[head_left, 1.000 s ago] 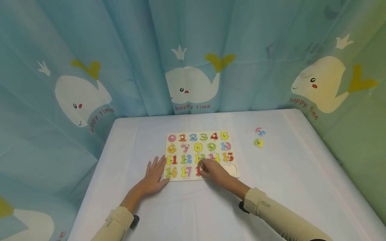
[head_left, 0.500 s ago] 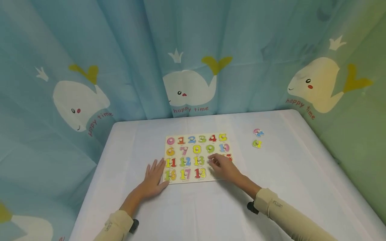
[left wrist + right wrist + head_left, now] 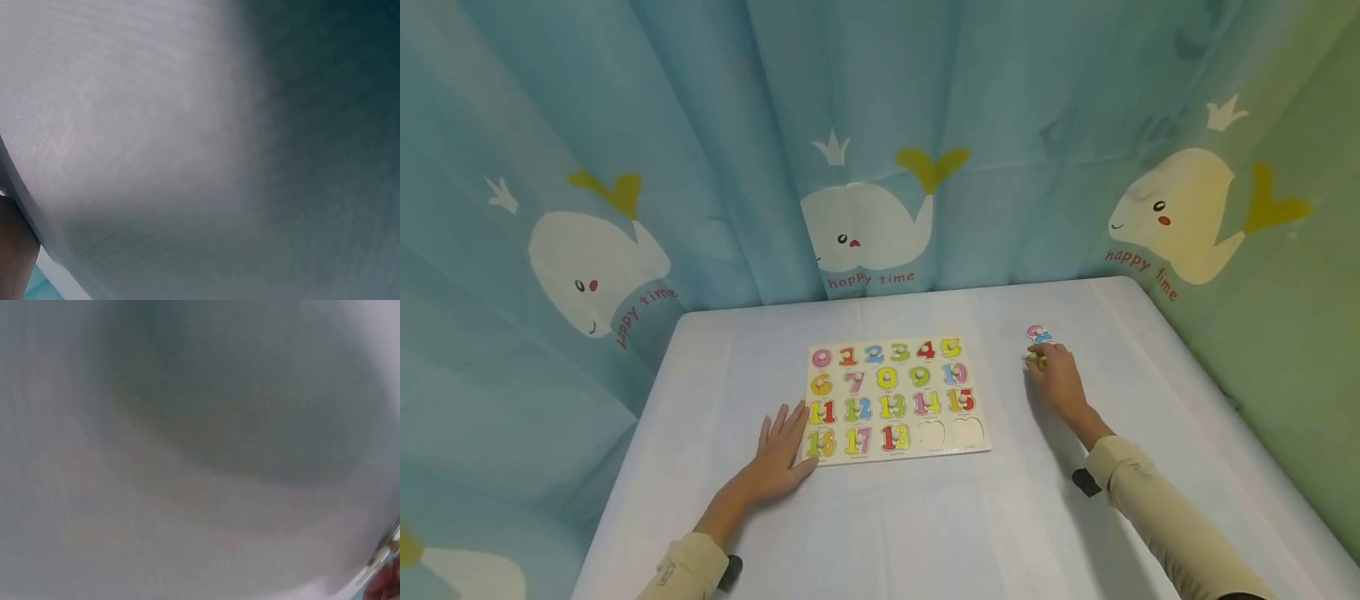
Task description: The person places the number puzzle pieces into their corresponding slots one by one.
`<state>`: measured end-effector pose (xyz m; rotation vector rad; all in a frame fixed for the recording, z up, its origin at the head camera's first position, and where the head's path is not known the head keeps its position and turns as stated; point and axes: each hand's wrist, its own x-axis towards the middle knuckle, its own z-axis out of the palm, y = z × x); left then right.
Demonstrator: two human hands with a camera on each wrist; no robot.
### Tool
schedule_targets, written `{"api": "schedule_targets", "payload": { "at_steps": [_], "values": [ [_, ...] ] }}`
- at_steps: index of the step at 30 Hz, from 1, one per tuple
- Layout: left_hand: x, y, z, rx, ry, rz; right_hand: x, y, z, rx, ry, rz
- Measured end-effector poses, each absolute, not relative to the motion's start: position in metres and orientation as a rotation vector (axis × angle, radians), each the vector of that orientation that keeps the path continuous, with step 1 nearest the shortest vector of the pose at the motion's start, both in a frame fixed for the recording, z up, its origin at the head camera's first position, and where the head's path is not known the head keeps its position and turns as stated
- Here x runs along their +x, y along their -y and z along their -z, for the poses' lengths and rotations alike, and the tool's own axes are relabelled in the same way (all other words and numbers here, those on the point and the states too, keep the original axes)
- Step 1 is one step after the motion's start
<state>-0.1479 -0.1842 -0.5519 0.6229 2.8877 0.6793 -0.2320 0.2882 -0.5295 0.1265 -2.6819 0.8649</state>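
The number puzzle board (image 3: pixel 868 423) lies on the table with knobbed number pieces in it, 0 to 18. Two hollows at its front right have no piece in them. Spread fingers of my left hand (image 3: pixel 778 454) rest along the board's left edge, the thumb at its front left corner. To the right of the board, my right hand (image 3: pixel 1060 382) pinches a green and yellow number puzzle piece (image 3: pixel 1036 361), partly hidden by the fingers. Just behind it lies a pink and blue number piece (image 3: pixel 1039 333). Only fingertips (image 3: pixel 384 584) show in the right wrist view's corner.
A white cloth covers the table (image 3: pixel 917 525). Blue curtains (image 3: pixel 722 167) with whale prints hang behind and at the left, a green one (image 3: pixel 1315 333) at the right. The left wrist view shows mostly blurred cloth.
My right hand has left the board's front right area and moved right to the green and yellow piece. The left hand stays at the board's left edge. The head view has shifted slightly.
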Motion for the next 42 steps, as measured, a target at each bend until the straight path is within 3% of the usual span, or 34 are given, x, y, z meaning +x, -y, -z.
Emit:
{"api": "schedule_targets", "payload": {
  "at_steps": [19, 28, 42],
  "values": [
    [-0.145, 0.184, 0.549, 0.619, -2.869, -0.661, -0.23, -0.294, 0.522, 0.167, 2.692, -0.896],
    [-0.146, 0.184, 0.549, 0.648, -2.905, -0.692, -0.204, -0.234, 0.516, 0.165, 2.808, -0.871],
    [-0.147, 0.185, 0.549, 0.632, -2.889, -0.655, -0.158, -0.141, 0.531, 0.402, 2.953, -0.89]
  ]
}}
